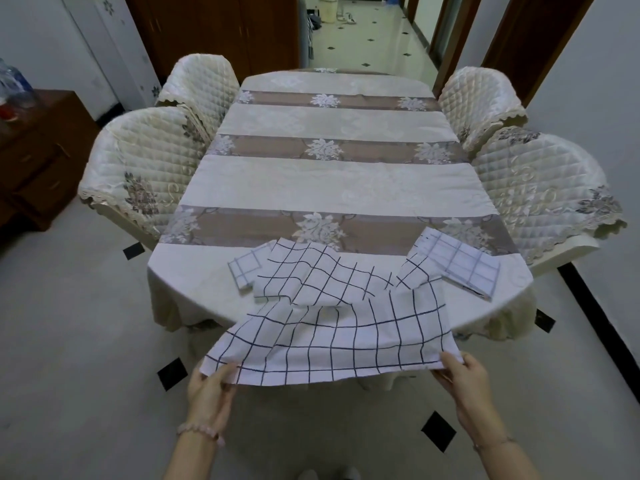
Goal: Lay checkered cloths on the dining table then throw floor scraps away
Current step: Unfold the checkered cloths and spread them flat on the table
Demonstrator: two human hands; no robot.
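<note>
A white cloth with a dark grid, the checkered cloth, hangs over the near edge of the dining table. My left hand pinches its near left corner and my right hand pinches its near right corner. Its far part lies rumpled on the tabletop. A small folded checkered cloth rests at the near left of the table. Another folded checkered cloth lies at the near right.
Cream quilted chairs stand on both sides, two on the left and two on the right. A brown cabinet stands at the far left. The pale floor has black diamond tiles. A hallway opens beyond the table.
</note>
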